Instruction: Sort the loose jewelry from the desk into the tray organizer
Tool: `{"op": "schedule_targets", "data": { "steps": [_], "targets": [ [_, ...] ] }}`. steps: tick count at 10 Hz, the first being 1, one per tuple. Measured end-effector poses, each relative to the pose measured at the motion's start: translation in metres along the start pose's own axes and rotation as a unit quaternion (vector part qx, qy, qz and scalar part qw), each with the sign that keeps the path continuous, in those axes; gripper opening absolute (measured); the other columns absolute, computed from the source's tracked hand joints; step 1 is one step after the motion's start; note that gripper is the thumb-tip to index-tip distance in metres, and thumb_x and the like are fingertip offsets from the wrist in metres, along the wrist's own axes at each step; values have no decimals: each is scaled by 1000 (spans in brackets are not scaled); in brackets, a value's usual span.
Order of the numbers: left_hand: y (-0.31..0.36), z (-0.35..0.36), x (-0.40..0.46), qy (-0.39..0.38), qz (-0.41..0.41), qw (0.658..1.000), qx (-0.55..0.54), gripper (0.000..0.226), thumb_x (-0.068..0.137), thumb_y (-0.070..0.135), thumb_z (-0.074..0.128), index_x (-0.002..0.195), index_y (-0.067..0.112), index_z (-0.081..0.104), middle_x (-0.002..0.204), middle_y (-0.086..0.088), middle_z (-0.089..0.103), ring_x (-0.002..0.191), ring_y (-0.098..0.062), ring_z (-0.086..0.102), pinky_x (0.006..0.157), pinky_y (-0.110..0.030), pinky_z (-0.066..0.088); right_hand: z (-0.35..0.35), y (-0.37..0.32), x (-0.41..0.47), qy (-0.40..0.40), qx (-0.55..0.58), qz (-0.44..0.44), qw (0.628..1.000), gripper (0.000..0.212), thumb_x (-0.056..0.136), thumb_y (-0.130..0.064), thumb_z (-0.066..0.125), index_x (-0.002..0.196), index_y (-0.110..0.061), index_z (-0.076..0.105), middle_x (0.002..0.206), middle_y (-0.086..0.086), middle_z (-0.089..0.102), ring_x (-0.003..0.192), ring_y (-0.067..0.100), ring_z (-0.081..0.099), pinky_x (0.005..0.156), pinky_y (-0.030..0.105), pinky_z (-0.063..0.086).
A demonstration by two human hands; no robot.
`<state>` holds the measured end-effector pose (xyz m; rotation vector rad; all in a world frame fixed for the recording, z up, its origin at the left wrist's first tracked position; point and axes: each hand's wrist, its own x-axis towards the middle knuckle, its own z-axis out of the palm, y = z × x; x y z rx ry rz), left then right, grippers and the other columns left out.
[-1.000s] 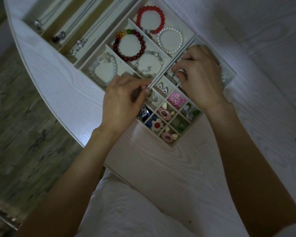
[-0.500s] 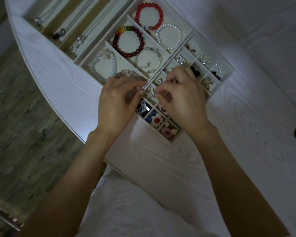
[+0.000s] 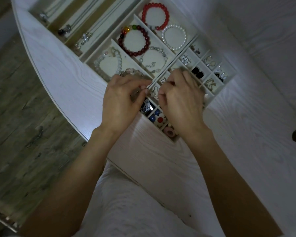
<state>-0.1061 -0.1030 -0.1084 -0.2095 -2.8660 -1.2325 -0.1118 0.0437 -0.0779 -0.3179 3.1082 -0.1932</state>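
Seen from above in dim light: a white wood-grain desk [image 3: 246, 151] bearing a tray organizer [image 3: 175, 55] of pale compartments. Over its near corner, both hands close together. Left hand [image 3: 121, 101] with fingers curled inward, thumb and forefinger tips nearly meeting above a divider; something small and dark glimpsed under the palm, too shadowed to name, so whether anything is pinched cannot be told. Right hand [image 3: 181, 101] likewise curled, fingertips bent down toward a small cell holding pale earrings [image 3: 154, 93]; contents of the grasp hidden by the knuckles, again impossible to judge. Covered by the hands: several of the small cells (only slivers visible between fingers). Clear of the hands, in larger cells: a red bracelet [image 3: 155, 17], a dark red bracelet [image 3: 135, 41] with a yellow and a green bead, a white pearl bracelet [image 3: 174, 37], a silver chain bracelet [image 3: 153, 59], a pale bead bracelet [image 3: 108, 63]. Partly hidden beneath the left fingers, another pinkish bead bracelet [image 3: 132, 73]. In small cells to the right: black studs [image 3: 197, 72], other earrings too small to identify. Near the wrists: a white flower piece [image 3: 160, 119] with a red centre, beside blue beads [image 3: 153, 117], and a pink ring-shaped piece [image 3: 169, 131]. Far left, long slots with necklaces [image 3: 83, 39], cut off by the top edge. No loose jewelry discernible on the bare desk.
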Motion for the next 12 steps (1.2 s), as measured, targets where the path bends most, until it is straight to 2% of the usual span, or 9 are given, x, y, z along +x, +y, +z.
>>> {"op": "schedule_targets", "data": {
  "steps": [2, 3, 4, 5, 7, 9, 10, 11, 12],
  "targets": [
    [-1, 0, 0, 1, 4, 1000, -7, 20, 90, 22, 63, 108, 19, 71, 98, 5, 69, 91, -21, 60, 86, -33, 41, -4, -2, 1, -48, 5, 33, 998, 6, 75, -16, 75, 72, -11, 73, 91, 9, 62, 101, 29, 55, 73, 36, 49],
    [-2, 1, 0, 2, 7, 1000, -8, 20, 89, 21, 63, 108, 19, 71, 98, 5, 69, 89, -22, 60, 84, -30, 40, -2, -5, 3, -46, -4, 51, 998, 8, 68, -14, 80, 65, -13, 73, 85, 7, 63, 93, 27, 57, 67, 30, 44],
    [-2, 1, 0, 8, 5, 1000, -7, 20, 89, 20, 64, 107, 18, 71, 97, 5, 69, 89, -21, 59, 83, -28, 38, -5, -5, 3, -75, 31, 57, 995, 3, 75, -15, 75, 73, -13, 74, 99, 10, 63, 107, 30, 52, 79, 36, 45],
    [-1, 1, 0, 13, 10, 1000, -12, 20, 89, 19, 64, 107, 17, 71, 96, 4, 69, 89, -17, 58, 84, -27, 38, -7, 1, 2, -72, 59, 58, 994, 6, 81, -17, 70, 82, -13, 75, 104, 8, 62, 108, 27, 49, 80, 34, 42],
    [-1, 0, -1, 17, 12, 1000, -4, 18, 88, 20, 65, 104, 16, 72, 96, 3, 69, 86, -6, 51, 84, -25, 36, -8, 7, -9, -3, 135, 95, 986, 8, 85, -17, 66, 84, -14, 73, 92, 6, 62, 96, 26, 51, 79, 27, 32],
    [-3, -4, 5, -18, 13, 999, 46, 18, 88, 26, 65, 104, 19, 72, 102, 0, 70, 91, -22, 59, 82, -33, 44, -8, 10, -17, -3, 177, 121, 977, 10, 87, -17, 62, 92, -17, 71, 93, 2, 66, 92, 20, 56, 94, 40, 42],
    [9, -14, 6, -33, 20, 998, 45, 22, 93, 28, 57, 106, 17, 71, 104, 0, 69, 89, -20, 58, 78, -28, 43, -20, 7, -21, 28, 193, 138, 971, 15, 89, -19, 57, 98, -15, 69, 93, 2, 66, 85, 18, 59, 84, 44, 49],
    [24, -32, 5, 3, -4, 999, -45, 23, 96, 27, 51, 108, 17, 69, 98, 4, 70, 78, -10, 57, 66, -24, 43, -39, -2, -29, 100, 193, 171, 961, 20, 90, -23, 53, 102, -17, 68, 92, 0, 70, 77, 13, 61, 73, 30, 50],
    [34, -50, -3, 29, -37, 987, -152, 24, 97, 28, 48, 104, 18, 69, 86, 6, 70, 72, -12, 61, 61, -29, 49, -57, -9, -46, 173, 231, 240, 927, 19, 89, -18, 56, 102, -16, 70, 87, 0, 71, 68, 7, 56, 64, 21, 43]
  ]
}}
